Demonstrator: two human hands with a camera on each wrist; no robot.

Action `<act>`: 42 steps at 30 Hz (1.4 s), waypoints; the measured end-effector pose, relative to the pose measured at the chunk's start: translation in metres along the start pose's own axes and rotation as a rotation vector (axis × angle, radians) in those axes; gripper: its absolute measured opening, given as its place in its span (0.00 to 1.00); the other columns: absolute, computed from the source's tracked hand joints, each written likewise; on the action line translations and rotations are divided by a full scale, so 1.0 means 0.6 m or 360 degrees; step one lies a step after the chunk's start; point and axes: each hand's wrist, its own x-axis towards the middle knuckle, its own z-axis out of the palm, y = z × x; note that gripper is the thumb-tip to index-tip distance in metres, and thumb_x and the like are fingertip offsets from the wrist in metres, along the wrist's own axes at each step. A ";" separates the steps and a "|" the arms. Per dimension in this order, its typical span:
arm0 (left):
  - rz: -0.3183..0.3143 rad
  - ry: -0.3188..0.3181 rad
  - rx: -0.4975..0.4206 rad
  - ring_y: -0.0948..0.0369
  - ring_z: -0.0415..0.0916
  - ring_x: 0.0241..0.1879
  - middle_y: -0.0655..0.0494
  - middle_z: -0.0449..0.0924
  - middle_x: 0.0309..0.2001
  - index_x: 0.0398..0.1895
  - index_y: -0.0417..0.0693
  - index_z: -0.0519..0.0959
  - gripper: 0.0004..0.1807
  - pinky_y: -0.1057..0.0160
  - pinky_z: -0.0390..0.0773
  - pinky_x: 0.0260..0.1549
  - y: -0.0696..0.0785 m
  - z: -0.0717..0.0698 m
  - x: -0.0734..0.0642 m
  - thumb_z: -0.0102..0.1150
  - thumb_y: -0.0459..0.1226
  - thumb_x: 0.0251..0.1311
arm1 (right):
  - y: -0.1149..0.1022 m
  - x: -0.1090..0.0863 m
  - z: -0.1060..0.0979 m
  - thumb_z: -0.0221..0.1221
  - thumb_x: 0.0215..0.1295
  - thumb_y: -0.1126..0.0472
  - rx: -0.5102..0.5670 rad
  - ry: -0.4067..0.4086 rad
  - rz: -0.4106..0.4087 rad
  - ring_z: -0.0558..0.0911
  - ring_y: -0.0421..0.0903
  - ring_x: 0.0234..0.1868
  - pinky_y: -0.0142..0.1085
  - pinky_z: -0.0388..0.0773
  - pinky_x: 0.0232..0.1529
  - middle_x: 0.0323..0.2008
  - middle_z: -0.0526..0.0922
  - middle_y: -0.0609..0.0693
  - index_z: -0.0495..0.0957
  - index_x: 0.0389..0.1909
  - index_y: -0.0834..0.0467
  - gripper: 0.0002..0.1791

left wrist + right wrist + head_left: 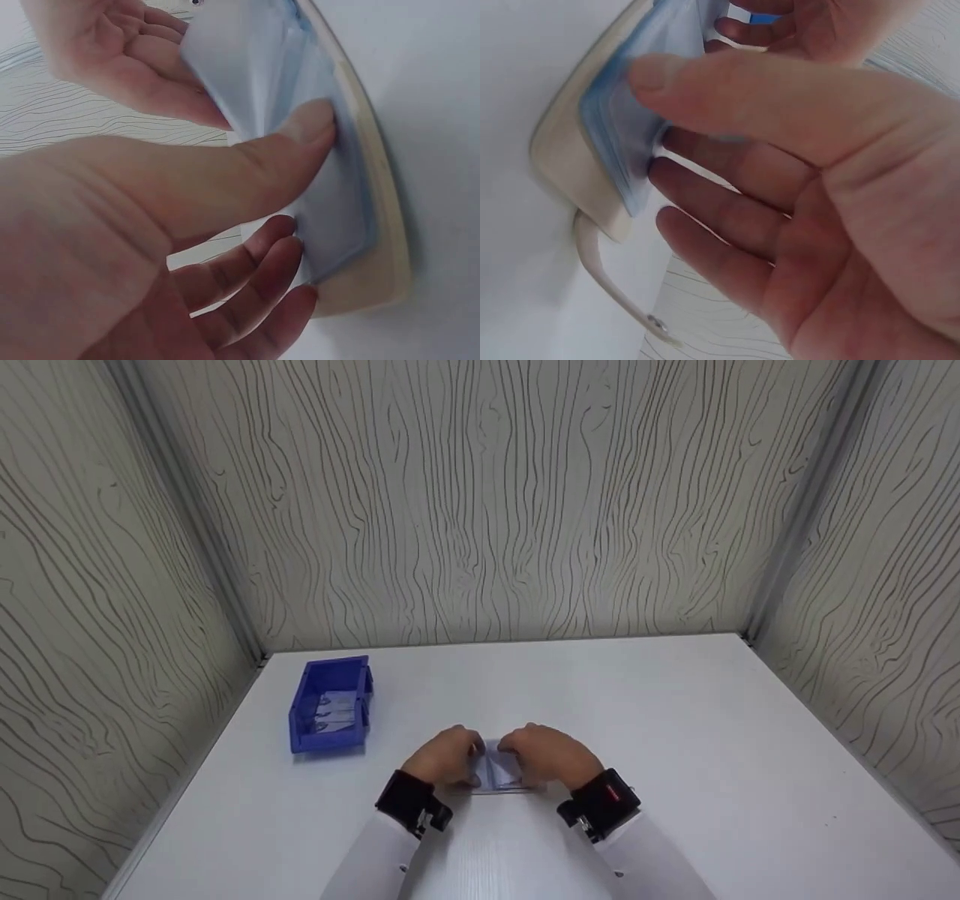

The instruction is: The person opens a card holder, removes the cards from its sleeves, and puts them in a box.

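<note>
An opened card holder [489, 771] lies on the white table between both hands. Its cover [371, 291] is cream, and inside are bluish clear plastic sleeves [334, 217], fanned partly upward in the left wrist view. My left hand [447, 756] holds the left side, thumb flat on a sleeve and fingertips at the outer edge. On the opposite side, my right hand [553, 756] grips likewise, its thumb on the sleeves and its other fingers bent along the edge. A cream strap [604, 281] with a metal snap [657, 323] sticks out from the cover.
At the left of the table [675, 720] stands a blue plastic bin [327, 744] with several pale flat pieces [336, 711] inside. Panels with a wood-grain pattern [480, 510] enclose the table at the back and both sides.
</note>
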 end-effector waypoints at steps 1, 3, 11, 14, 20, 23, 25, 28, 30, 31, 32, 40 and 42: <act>-0.0005 0.0001 0.0003 0.58 0.78 0.44 0.46 0.84 0.48 0.57 0.40 0.85 0.27 0.54 0.84 0.53 0.000 0.000 0.001 0.84 0.33 0.53 | 0.002 0.000 -0.001 0.72 0.59 0.76 0.0008 -0.0008 -0.0001 0.81 0.41 0.40 0.43 0.87 0.52 0.43 0.92 0.49 0.90 0.54 0.56 0.22; -0.0013 0.0003 0.0011 0.58 0.78 0.44 0.46 0.84 0.48 0.57 0.40 0.85 0.27 0.54 0.84 0.53 0.000 -0.001 0.001 0.84 0.33 0.53 | 0.007 0.002 -0.002 0.71 0.60 0.76 0.0034 -0.0015 -0.0005 0.84 0.42 0.43 0.45 0.87 0.54 0.45 0.92 0.49 0.89 0.55 0.57 0.22; -0.0018 -0.0001 -0.0033 0.58 0.77 0.45 0.48 0.83 0.48 0.57 0.41 0.85 0.27 0.53 0.84 0.53 -0.001 0.000 -0.003 0.84 0.32 0.52 | 0.029 0.010 0.000 0.71 0.66 0.68 0.0193 0.0164 0.0110 0.88 0.54 0.52 0.53 0.86 0.57 0.50 0.90 0.57 0.85 0.56 0.63 0.18; -0.0036 -0.0001 -0.0029 0.58 0.77 0.45 0.48 0.83 0.48 0.57 0.41 0.86 0.27 0.53 0.84 0.53 0.001 -0.001 -0.003 0.84 0.32 0.52 | 0.038 0.012 -0.002 0.72 0.65 0.64 0.0258 0.0237 0.0259 0.87 0.54 0.49 0.52 0.86 0.54 0.48 0.88 0.58 0.84 0.56 0.64 0.19; -0.0086 0.0071 -0.0021 0.55 0.79 0.46 0.46 0.84 0.48 0.54 0.35 0.85 0.28 0.50 0.85 0.55 0.003 -0.013 -0.009 0.85 0.29 0.47 | 0.051 0.017 -0.003 0.73 0.61 0.64 0.0484 0.0211 0.0510 0.87 0.47 0.33 0.41 0.86 0.37 0.37 0.91 0.56 0.87 0.45 0.66 0.13; -0.0106 0.0129 -0.0038 0.52 0.80 0.47 0.43 0.84 0.48 0.51 0.31 0.85 0.27 0.47 0.85 0.57 -0.006 -0.020 -0.018 0.85 0.28 0.45 | 0.053 0.017 -0.001 0.70 0.63 0.66 0.0703 0.0151 0.0559 0.88 0.46 0.27 0.38 0.87 0.32 0.32 0.91 0.55 0.88 0.41 0.65 0.08; -0.0111 0.0148 -0.0061 0.51 0.80 0.47 0.42 0.84 0.48 0.48 0.30 0.85 0.26 0.45 0.85 0.56 -0.012 -0.023 -0.024 0.85 0.29 0.44 | 0.051 0.017 -0.001 0.69 0.63 0.67 0.0824 0.0122 0.0566 0.88 0.46 0.27 0.38 0.88 0.32 0.29 0.91 0.54 0.89 0.41 0.65 0.07; -0.0139 0.0131 -0.0091 0.52 0.79 0.46 0.43 0.83 0.47 0.46 0.31 0.85 0.24 0.45 0.84 0.55 -0.017 -0.026 -0.027 0.85 0.30 0.46 | 0.047 0.019 -0.003 0.69 0.64 0.67 0.0907 0.0091 0.0563 0.89 0.45 0.31 0.39 0.89 0.35 0.33 0.92 0.54 0.89 0.44 0.65 0.10; -0.0145 0.0113 -0.0101 0.51 0.78 0.46 0.43 0.83 0.47 0.46 0.31 0.85 0.24 0.45 0.84 0.55 -0.018 -0.027 -0.027 0.85 0.30 0.46 | 0.043 0.021 -0.003 0.69 0.64 0.66 0.0923 0.0098 0.0552 0.90 0.45 0.33 0.38 0.89 0.35 0.35 0.92 0.54 0.89 0.46 0.64 0.11; -0.0148 0.0105 -0.0105 0.51 0.79 0.47 0.43 0.83 0.48 0.47 0.31 0.85 0.24 0.45 0.84 0.55 -0.018 -0.028 -0.026 0.85 0.30 0.47 | 0.042 0.023 -0.003 0.69 0.64 0.66 0.0920 0.0105 0.0546 0.90 0.45 0.34 0.38 0.89 0.35 0.35 0.92 0.54 0.89 0.46 0.64 0.11; -0.0149 0.0100 -0.0109 0.51 0.79 0.47 0.43 0.83 0.48 0.47 0.31 0.85 0.24 0.45 0.84 0.56 -0.018 -0.029 -0.025 0.85 0.30 0.47 | 0.040 0.024 -0.002 0.69 0.64 0.66 0.0924 0.0113 0.0539 0.90 0.45 0.34 0.38 0.88 0.35 0.36 0.92 0.53 0.90 0.46 0.64 0.11; -0.0224 0.0079 -0.0130 0.52 0.81 0.47 0.44 0.85 0.49 0.51 0.33 0.85 0.27 0.46 0.85 0.56 -0.020 -0.031 -0.022 0.85 0.30 0.46 | 0.019 0.039 0.015 0.70 0.67 0.63 0.0943 0.0229 0.0461 0.91 0.45 0.39 0.40 0.90 0.44 0.41 0.92 0.55 0.89 0.48 0.64 0.12; -0.0220 0.0082 -0.0116 0.52 0.81 0.46 0.44 0.86 0.49 0.54 0.32 0.84 0.30 0.46 0.85 0.56 -0.021 -0.032 -0.021 0.86 0.30 0.45 | 0.012 0.042 0.020 0.71 0.67 0.63 0.0928 0.0252 0.0371 0.92 0.48 0.44 0.42 0.90 0.49 0.44 0.93 0.56 0.88 0.50 0.64 0.13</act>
